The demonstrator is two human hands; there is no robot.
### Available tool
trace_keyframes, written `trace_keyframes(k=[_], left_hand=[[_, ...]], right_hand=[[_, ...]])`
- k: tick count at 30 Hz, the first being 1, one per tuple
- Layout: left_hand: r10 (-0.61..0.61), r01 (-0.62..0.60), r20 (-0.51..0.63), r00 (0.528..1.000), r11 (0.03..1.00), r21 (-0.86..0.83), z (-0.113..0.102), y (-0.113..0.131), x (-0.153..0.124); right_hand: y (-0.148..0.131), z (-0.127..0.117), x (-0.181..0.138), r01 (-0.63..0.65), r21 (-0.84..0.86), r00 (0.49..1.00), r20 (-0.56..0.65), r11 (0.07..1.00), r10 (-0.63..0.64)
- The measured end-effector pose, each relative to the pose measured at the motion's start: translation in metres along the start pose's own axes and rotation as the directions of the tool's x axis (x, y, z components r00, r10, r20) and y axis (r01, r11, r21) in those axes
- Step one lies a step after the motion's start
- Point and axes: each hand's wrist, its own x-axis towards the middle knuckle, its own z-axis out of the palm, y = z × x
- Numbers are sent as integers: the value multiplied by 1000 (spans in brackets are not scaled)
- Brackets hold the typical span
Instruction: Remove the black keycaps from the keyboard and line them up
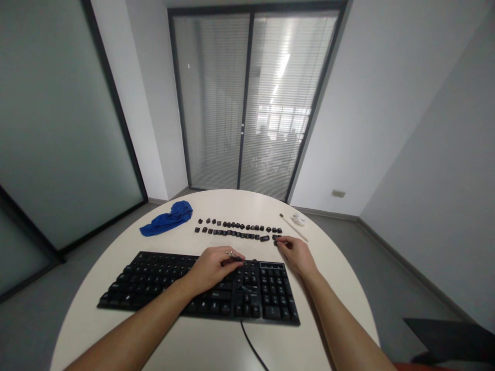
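A black keyboard (170, 273) lies on the table in front of me. My left hand (214, 265) is over its upper middle, thumb and fingers closed on a small dark tool (237, 258); a bit of thin metal shows beside it, and its exact kind is unclear. Beyond the keyboard, black keycaps (232, 233) stand in two rows. At the right end of the nearer row my right hand (297, 253) pinches a black keycap (275, 242), partly hidden by the fingertips.
A crumpled blue cloth (170, 219) lies at the far left of the round white table (216, 340). A thin pale brush (294, 228) and a small white item (298, 219) lie at the far right. The keyboard's cable (251, 345) runs toward me.
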Motion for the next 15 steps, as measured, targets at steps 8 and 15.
trace_keyframes(k=[8,15], left_hand=[[-17,17,8,1000,1000,3,-1,1,0],[-34,32,36,999,997,69,-1,0,0]], right_hand=[[-1,-3,-1,1,8,1000,19,1000,-1],[1,-3,-1,-7,16,1000,29,1000,7]])
